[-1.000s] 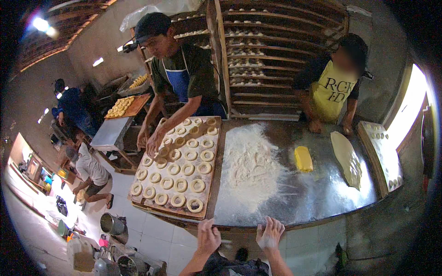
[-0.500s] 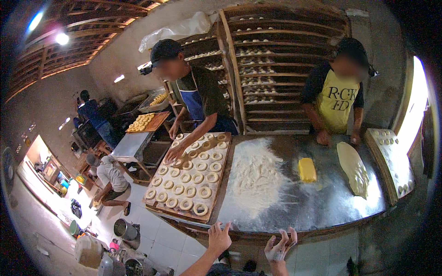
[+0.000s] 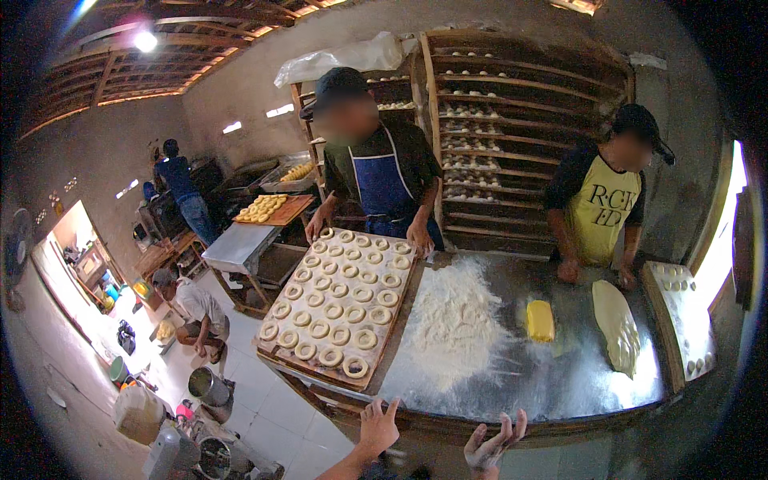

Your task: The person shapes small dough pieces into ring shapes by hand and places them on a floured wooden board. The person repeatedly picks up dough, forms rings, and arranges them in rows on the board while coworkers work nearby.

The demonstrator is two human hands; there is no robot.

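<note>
My left hand [image 3: 378, 428] is at the front edge of the dark worktable [image 3: 552, 404], its thumb and fingers apart, holding nothing. To its right my right hand [image 3: 494, 448], dusted white, is just in front of the same edge, palm turned up and fingers loosely curled but apart, also without anything in it. Whether either hand touches the edge I cannot tell. Beyond my left hand lies a wooden board [image 3: 379, 374] with rows of dough rings [image 3: 320, 329]. Spread flour [image 3: 456, 320] covers the middle of the table. A yellow block [image 3: 540, 322] and a flattened sheet of dough [image 3: 614, 328] lie farther right.
A co-worker in a blue apron [image 3: 374, 178] holds the ring board's far side. Another in a yellow shirt [image 3: 604, 210] stands behind the dough sheet. A second board [image 3: 676, 320] borders the right end. Dough-filled shelves [image 3: 520, 128] line the back wall. Buckets [image 3: 210, 388] stand on the left floor.
The aproned co-worker has drawn back from reaching over the rings and now has both hands at the board's far edge. My hands sit slightly lower in the view, which has shifted.
</note>
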